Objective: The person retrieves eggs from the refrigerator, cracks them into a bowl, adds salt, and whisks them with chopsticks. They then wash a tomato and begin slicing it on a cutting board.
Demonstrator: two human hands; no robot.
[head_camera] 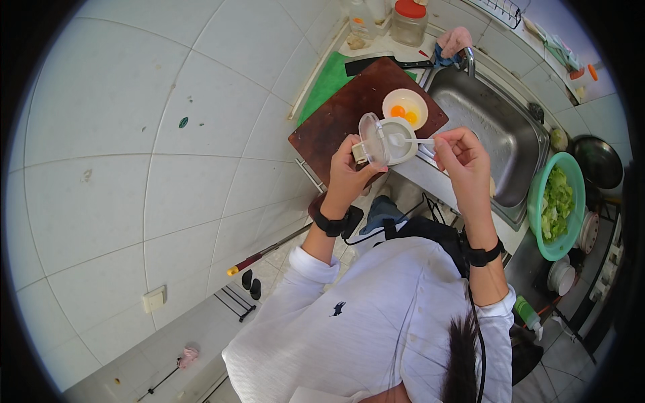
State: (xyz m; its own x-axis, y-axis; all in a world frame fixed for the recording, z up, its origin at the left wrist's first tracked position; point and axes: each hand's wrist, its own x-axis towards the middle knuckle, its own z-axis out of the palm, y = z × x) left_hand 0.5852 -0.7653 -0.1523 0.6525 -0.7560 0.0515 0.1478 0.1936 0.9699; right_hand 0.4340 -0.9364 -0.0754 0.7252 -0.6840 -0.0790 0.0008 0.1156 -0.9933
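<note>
My left hand (352, 169) grips a small white seasoning jar (406, 152) whose hinged clear lid (373, 140) is swung up. Between the thumb and fingers of my right hand (461, 151) is the handle of a small white plastic spoon (420, 141). The spoon's bowl is inside the jar, over pale contents that look like a fine powder. Just beyond the jar a white bowl (387, 101) holds two raw egg yolks (398, 111) in clear egg white. That bowl stands on a dark reddish-brown cutting board (332, 131).
Behind the board lies a cleaver (365, 64) with a black handle, on a green mat (322, 90). A stainless steel sink (484, 111) is at the right. Past it are a green basin (578, 191) of lettuce leaves (557, 204) and a black pan (598, 161). A red-lidded jar (409, 27) stands at the back.
</note>
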